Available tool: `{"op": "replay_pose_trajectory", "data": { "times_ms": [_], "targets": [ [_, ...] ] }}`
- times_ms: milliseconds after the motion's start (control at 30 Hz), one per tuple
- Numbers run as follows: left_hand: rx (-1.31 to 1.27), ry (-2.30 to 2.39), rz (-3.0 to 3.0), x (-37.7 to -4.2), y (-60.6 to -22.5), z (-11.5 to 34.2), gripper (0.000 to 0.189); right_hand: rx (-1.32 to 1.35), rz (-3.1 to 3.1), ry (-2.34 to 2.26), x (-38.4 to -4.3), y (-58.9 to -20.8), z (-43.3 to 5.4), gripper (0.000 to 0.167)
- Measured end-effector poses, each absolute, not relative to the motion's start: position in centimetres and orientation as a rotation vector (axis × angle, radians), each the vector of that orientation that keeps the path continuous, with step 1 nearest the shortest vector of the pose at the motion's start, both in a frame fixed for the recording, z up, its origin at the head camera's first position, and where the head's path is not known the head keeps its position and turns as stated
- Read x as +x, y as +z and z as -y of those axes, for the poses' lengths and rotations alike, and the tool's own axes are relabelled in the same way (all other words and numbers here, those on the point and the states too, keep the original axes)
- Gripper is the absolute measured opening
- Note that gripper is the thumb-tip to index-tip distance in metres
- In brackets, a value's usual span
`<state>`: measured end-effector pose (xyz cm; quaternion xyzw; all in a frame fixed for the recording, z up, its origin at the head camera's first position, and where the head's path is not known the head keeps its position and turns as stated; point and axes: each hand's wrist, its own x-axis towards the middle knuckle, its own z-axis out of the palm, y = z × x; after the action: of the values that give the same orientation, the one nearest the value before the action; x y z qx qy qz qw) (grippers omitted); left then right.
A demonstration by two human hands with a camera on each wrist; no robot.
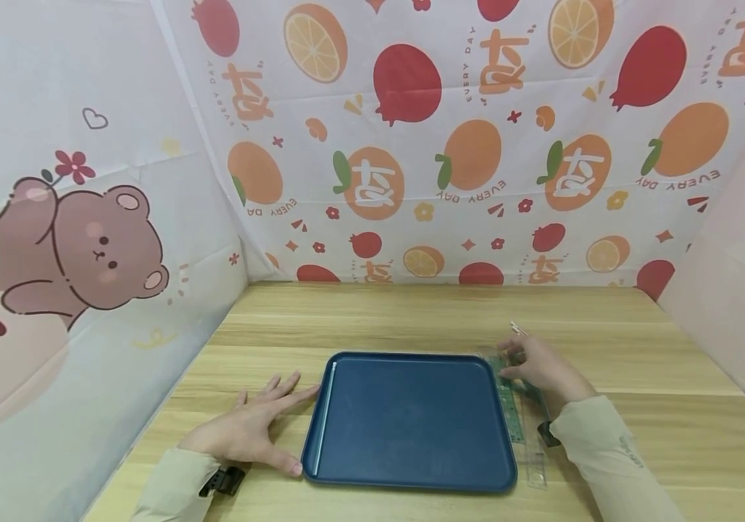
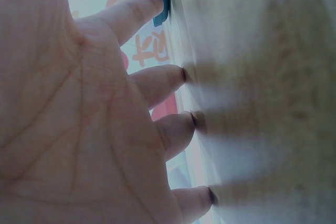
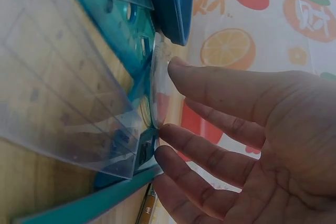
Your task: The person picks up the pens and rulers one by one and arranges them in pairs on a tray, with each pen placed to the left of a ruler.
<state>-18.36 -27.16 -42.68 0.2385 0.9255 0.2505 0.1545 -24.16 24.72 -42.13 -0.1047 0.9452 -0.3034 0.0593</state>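
The left hand lies spread against the left rim of the blue tray. The right hand, fingers bent, reaches the green ruler beside the tray's right rim; I can't tell whether it grips. A clear ruler lies close by; a thin stick sits inside the tray's left edge. The green ruler's long axis follows the tray's right rim.

1. At your 12 o'clock, the fruit-print backdrop repeatedly reads "EVERY DAY" and "财".
2. At your 4 o'clock, lettering on your right sleeve is too small to read.
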Motion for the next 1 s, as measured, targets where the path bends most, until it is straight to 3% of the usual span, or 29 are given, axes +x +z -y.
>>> {"op": "replay_pose_trajectory", "data": {
  "times_ms": [1000],
  "targets": [
    [0.709,0.705,-2.668,-18.82,-43.18,26.93,0.121,-0.206,-2.829,-0.967,-24.90,-42.68,-24.65,0.057]
  ]
}}
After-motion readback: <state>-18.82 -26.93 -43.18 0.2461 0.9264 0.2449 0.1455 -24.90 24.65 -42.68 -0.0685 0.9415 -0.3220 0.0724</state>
